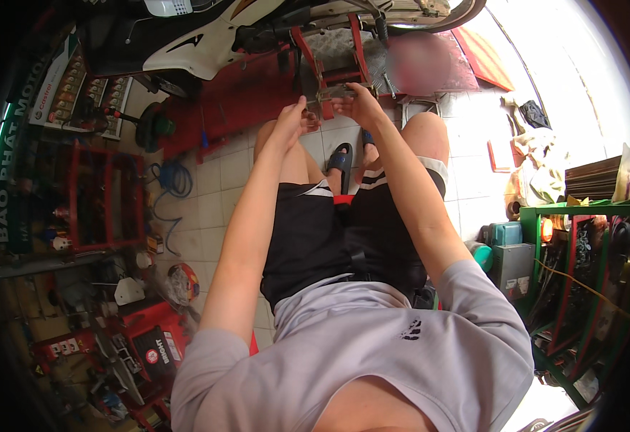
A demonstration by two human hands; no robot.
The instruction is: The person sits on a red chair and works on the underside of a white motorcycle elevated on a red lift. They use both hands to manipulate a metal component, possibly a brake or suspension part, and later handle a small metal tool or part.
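Note:
Both arms reach out past my knees toward the raised motorcycle. My right hand (360, 106) has its thumb and fingers closed around a small metal part (337, 92) at the foot of a red metal frame (329, 63). Beside the part's left end is my left hand (295, 124), thumb up and fingers curled inward. What lies within those fingers is too small to make out. The part's exact kind does not show. Above the frame stretches the motorcycle (192, 47), with white and black body panels.
A red lift platform (232, 104) lies under the motorcycle, a blue-handled screwdriver (204, 137) on it. A coiled blue air hose (171, 178) rests on the tiled floor at left. Red shelving (106, 194) stands left, a green rack (578, 209) and grey box (514, 270) right.

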